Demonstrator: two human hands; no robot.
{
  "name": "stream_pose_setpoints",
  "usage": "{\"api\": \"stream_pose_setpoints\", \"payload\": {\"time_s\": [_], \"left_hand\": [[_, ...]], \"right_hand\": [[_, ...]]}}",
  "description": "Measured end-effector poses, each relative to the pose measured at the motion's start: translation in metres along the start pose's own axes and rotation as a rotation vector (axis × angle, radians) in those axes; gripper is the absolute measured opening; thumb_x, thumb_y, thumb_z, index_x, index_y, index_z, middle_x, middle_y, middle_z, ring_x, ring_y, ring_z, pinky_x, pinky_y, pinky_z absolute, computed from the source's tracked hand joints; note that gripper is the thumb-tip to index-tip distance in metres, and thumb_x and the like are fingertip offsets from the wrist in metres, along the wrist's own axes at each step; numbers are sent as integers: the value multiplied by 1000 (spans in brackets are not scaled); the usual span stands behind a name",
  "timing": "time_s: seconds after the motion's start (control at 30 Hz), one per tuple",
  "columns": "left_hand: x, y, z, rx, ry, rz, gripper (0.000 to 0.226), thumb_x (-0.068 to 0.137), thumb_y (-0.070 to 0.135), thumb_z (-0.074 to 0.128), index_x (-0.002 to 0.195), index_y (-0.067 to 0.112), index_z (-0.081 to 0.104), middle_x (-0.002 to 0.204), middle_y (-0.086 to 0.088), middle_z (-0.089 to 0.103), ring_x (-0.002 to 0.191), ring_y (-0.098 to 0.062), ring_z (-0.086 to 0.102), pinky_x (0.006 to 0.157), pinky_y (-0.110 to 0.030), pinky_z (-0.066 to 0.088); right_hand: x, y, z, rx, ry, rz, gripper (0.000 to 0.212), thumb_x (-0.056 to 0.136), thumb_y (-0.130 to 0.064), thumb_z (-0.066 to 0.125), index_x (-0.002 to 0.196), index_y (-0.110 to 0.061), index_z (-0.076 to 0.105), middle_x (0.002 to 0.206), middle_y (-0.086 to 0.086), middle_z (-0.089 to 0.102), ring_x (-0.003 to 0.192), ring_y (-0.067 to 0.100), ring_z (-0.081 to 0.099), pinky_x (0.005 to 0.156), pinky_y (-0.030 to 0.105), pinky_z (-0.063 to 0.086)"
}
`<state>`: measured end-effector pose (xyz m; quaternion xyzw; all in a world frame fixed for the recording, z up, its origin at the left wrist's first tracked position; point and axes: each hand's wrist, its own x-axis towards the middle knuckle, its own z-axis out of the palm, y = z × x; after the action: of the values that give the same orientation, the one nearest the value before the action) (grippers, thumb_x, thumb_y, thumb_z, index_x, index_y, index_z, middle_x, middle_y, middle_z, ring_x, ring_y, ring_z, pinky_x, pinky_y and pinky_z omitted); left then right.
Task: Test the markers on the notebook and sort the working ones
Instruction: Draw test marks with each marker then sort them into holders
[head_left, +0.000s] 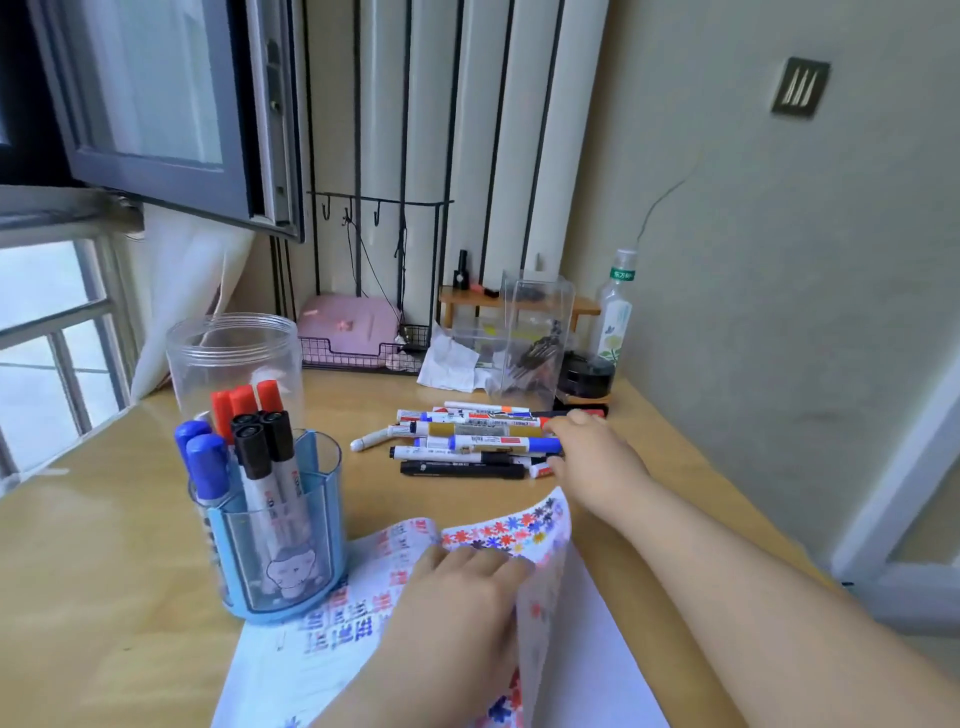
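A pile of several markers (467, 441) lies on the wooden desk (104, 545) beyond the notebook. My right hand (592, 457) reaches over the pile's right end, and its curled fingers close round the cap end of a blue-capped marker (498, 443). The notebook (322, 639) lies open near the front edge, covered with red and blue test marks. One sheet with flower marks (540, 525) stands lifted. My left hand (457, 608) rests on the notebook with straight fingers against that lifted sheet. A blue pen holder (280, 551) at the left holds blue, black and red markers upright.
An empty clear plastic jar (234, 358) stands behind the pen holder. At the back are a pink case in a wire basket (348, 332), a clear box (535, 338), crumpled paper (449, 364), a bottle (615, 306) and a black round item (584, 374). An open window frame (171, 119) overhangs the left.
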<state>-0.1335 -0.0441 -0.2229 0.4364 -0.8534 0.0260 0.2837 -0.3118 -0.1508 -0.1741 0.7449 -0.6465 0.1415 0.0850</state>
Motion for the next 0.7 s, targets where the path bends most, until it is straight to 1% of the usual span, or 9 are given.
{"api": "stream_pose_setpoints", "payload": {"time_s": [0.1,0.17,0.2,0.37,0.43,0.53,0.57,0.63,0.7], "left_hand": [[-6,0,12,3,-53,-15,33,62,44,37,70,34,67,61,19,61,55,-5,59,53,-21,49],[-5,-4,19,37,-9,1,33,63,47,37,67,35,67,60,20,60,56,-4,58,54,-21,49],[-3,-5,19,40,-25,-6,34,63,49,36,66,35,67,61,20,60,56,-4,58,54,-21,49],[-3,-5,21,56,-72,-4,36,61,55,37,64,35,67,63,21,59,57,-5,57,55,-21,49],[-3,-6,21,74,-62,3,36,60,56,37,63,35,66,62,21,58,57,-4,57,56,-21,49],[-5,-5,18,98,-66,5,36,60,56,37,63,35,65,61,20,56,56,-4,55,56,-19,47],[-5,-4,17,98,-49,2,35,60,56,37,65,35,65,62,21,57,57,-3,56,56,-20,48],[-5,-2,11,79,11,-8,32,63,51,40,68,33,65,67,19,57,61,-6,57,62,-23,50],[-4,0,2,55,110,-4,25,69,41,42,72,28,63,72,13,57,66,-12,56,66,-26,48]], "right_hand": [[19,3,8,-23,-22,-22,28,92,-18,53,120,-15,54,119,4,50,113,24,41,90,33,40],[28,3,15,-43,-46,-61,26,92,-23,56,116,-15,56,117,4,51,112,23,41,89,32,37],[31,2,18,-53,-48,-77,26,91,-25,57,115,-15,56,116,3,51,113,23,41,91,32,36],[38,-1,29,-67,-11,-96,25,89,-31,60,108,-17,55,112,2,52,112,23,42,94,34,35],[36,-2,26,-58,4,-127,22,90,-34,59,105,-19,54,111,0,54,110,22,43,91,33,34],[21,-4,7,48,31,-143,20,91,-36,57,98,-18,52,101,-1,59,100,21,48,76,30,33],[12,-6,0,108,42,-132,21,90,-37,57,97,-18,53,96,-3,59,94,20,50,73,31,36],[-12,-10,-15,264,49,-99,18,87,-36,61,91,-20,55,85,-8,60,83,16,54,71,35,46],[-41,-14,-28,383,48,-84,13,84,-33,65,85,-23,58,79,-11,59,78,10,55,71,32,48]]}}
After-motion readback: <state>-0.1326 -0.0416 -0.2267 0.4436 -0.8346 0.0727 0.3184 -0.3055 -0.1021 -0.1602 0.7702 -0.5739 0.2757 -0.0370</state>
